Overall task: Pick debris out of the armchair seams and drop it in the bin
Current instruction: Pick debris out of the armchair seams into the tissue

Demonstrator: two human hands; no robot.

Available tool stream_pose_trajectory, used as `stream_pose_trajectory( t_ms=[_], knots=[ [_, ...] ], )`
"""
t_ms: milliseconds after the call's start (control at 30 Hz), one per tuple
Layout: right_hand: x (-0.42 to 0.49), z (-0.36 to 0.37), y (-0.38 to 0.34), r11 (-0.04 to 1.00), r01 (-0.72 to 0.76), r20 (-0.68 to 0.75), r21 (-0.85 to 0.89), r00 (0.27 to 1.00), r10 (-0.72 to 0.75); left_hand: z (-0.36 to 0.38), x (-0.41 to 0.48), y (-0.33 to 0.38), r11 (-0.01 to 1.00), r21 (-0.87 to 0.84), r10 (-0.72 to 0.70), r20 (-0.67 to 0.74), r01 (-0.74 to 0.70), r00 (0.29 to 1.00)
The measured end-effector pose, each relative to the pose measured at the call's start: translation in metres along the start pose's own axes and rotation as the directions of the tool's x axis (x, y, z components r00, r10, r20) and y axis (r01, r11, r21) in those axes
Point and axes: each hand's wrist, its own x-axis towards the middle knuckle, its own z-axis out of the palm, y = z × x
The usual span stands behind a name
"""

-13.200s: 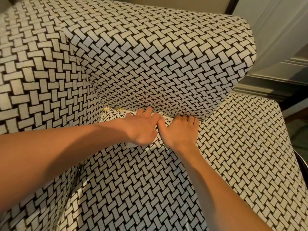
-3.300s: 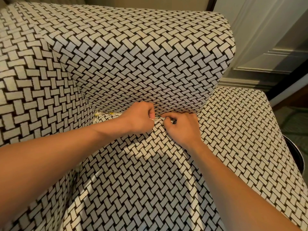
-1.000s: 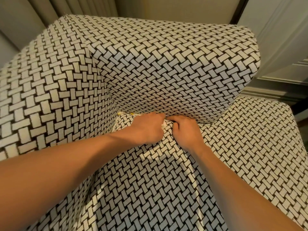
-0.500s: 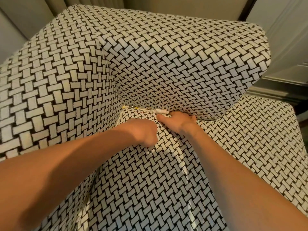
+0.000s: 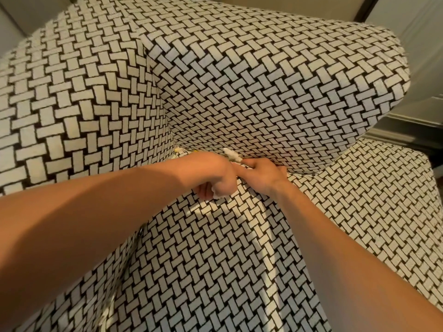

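Observation:
The armchair [image 5: 263, 92] is covered in black-and-white basket-weave fabric. A white scrap of debris [image 5: 230, 154] sticks out of the seam between seat and backrest, and small yellow bits [image 5: 178, 149] lie in the seam's left corner. My left hand [image 5: 213, 176] is curled over the seat just in front of the seam, with a white piece of debris [image 5: 217, 195] showing under its fingers. My right hand [image 5: 263, 174] lies at the seam with its fingers curled, its fingertips pinching the right end of the white scrap. No bin is in view.
The seat cushion [image 5: 215, 259] fills the foreground and the left armrest [image 5: 72, 104] rises beside it. A second patterned seat surface [image 5: 383, 200] lies to the right. A pale wall with a skirting board [image 5: 407, 130] stands behind.
My left hand has drawn back a little from the seam, closed round a white piece. My right hand stays at the seam on the white scrap. The camera has moved closer.

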Motion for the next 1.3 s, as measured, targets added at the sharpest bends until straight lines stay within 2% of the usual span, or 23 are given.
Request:
stream_pose_trajectory(
  t_ms=[133, 333, 533, 700, 867, 1000, 1167, 1300],
  knots=[
    [-0.004, 0.006, 0.003, 0.998, 0.05, -0.073, -0.026, 0.996, -0.052, -0.002, 0.001, -0.003, 1.0, 0.0, 0.007, 0.008, -0.007, 1.0],
    [0.007, 0.003, -0.017, 0.99, -0.083, -0.035, -0.115, 0.996, 0.079, -0.006, 0.001, -0.006, 0.997, -0.077, 0.009, -0.012, -0.01, 1.0],
    [0.005, 0.02, -0.018, 0.983, -0.118, -0.289, -0.14, 0.954, 0.074, -0.008, -0.005, -0.007, 0.982, -0.183, -0.067, -0.177, 0.034, 0.982],
    [0.006, 0.019, -0.018, 0.987, -0.145, -0.317, -0.068, 0.941, 0.117, -0.008, -0.008, -0.006, 0.968, -0.243, -0.107, -0.179, 0.061, 0.978],
    [0.005, 0.022, -0.015, 0.991, -0.127, -0.374, -0.045, 0.922, 0.101, -0.007, -0.011, -0.001, 0.983, -0.172, -0.108, -0.277, 0.061, 0.955],
    [-0.003, 0.02, -0.017, 0.998, -0.054, -0.401, 0.038, 0.914, 0.064, -0.008, -0.011, -0.004, 0.991, -0.112, -0.108, -0.362, 0.072, 0.926],
    [-0.005, 0.021, -0.017, 0.997, -0.044, -0.415, 0.056, 0.908, 0.063, -0.006, -0.008, -0.004, 0.994, -0.042, -0.114, -0.401, 0.106, 0.909],
    [-0.003, 0.027, -0.009, 0.979, 0.041, -0.478, 0.201, 0.876, 0.062, -0.007, -0.007, -0.006, 0.992, -0.007, -0.116, -0.435, 0.125, 0.893]
  ],
)
